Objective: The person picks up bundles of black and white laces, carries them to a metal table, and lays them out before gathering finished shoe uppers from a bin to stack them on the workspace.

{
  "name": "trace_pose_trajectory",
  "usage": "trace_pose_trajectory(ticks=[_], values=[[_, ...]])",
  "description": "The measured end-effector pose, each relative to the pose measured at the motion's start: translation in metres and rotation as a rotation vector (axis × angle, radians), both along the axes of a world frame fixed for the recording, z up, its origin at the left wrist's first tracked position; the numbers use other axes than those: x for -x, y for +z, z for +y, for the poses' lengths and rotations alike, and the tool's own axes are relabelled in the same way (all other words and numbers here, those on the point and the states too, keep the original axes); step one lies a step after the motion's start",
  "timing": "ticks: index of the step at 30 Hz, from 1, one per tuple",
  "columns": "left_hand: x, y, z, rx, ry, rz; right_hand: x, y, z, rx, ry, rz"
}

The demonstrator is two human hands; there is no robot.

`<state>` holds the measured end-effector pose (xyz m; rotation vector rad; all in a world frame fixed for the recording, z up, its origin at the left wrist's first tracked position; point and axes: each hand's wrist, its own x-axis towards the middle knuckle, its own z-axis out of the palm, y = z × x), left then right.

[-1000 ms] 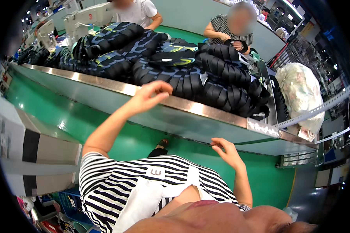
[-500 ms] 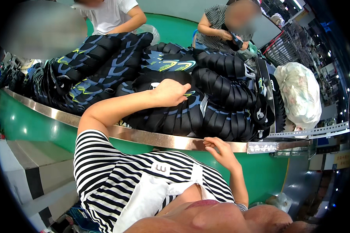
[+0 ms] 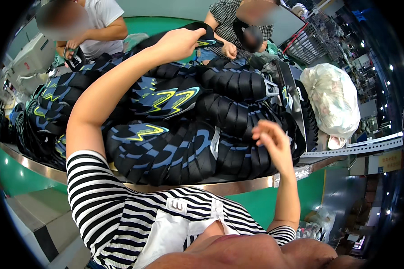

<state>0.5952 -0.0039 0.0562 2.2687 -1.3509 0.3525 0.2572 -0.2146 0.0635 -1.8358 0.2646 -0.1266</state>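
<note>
My left hand is closed on the edge of a black shoe upper with a blue and yellow pattern, raised over the far side of the table. Part of that upper is smeared by motion behind my wrist. My right hand is half curled with its fingers apart, holding nothing. It hovers above the near right end of the stacked shoe uppers. These lie overlapped in long rows, black and blue with yellow zigzags. Whether the right fingertips touch them, I cannot tell.
The table has a curved metal edge. A stuffed white plastic bag stands at its right end, beside a perforated metal strip. Across the table, a person in white and a person in a checked top handle black pieces.
My left hand has gone from the middle of the stacks up to the far side, carrying an upper. My right hand has risen from the table edge to above the uppers.
</note>
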Motion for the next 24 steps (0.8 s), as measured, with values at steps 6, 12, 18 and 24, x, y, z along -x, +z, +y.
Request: trace_pose_trajectory(ticks=[6,12,18,24], values=[[-0.058,-0.051,-0.101,-0.397,0.006,0.002,-0.127,-0.017,-0.081,0.932,-0.137,-0.200],[-0.078,-0.094,-0.159,-0.685,-0.210,0.132,-0.149,-0.073,-0.090,0.955,0.040,0.131],[-0.069,-0.102,-0.173,-0.725,-0.464,0.214,-0.100,-0.070,-0.065,0.883,0.022,0.097],[-0.053,-0.097,-0.200,-0.724,-0.440,0.168,-0.086,-0.072,-0.061,0.930,0.017,0.055]])
